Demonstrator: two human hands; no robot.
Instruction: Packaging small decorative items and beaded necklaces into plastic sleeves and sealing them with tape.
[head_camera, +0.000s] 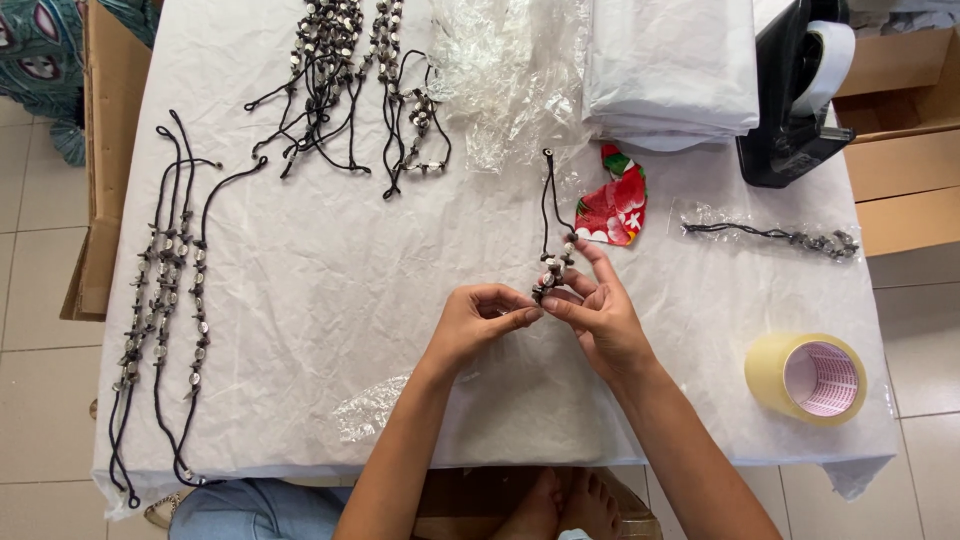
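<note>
Beaded necklaces (160, 300) lay along the table's (320, 290) left edge, bare cloth beyond. Near mid-table, the left hand (478, 322) and right hand (598, 315) pinched, seemingly, one beaded cord (553, 262). A tape roll (806, 377) sat by the right edge.

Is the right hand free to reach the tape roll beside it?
Probably not yet: the right hand is pinching the beaded cord with the left hand. The path across the white cloth to the tape roll looks open.

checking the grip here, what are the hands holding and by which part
Both hands, left hand and right hand, pinch one dark corded necklace at its beaded end; the cord loop lies away on the table.
</note>
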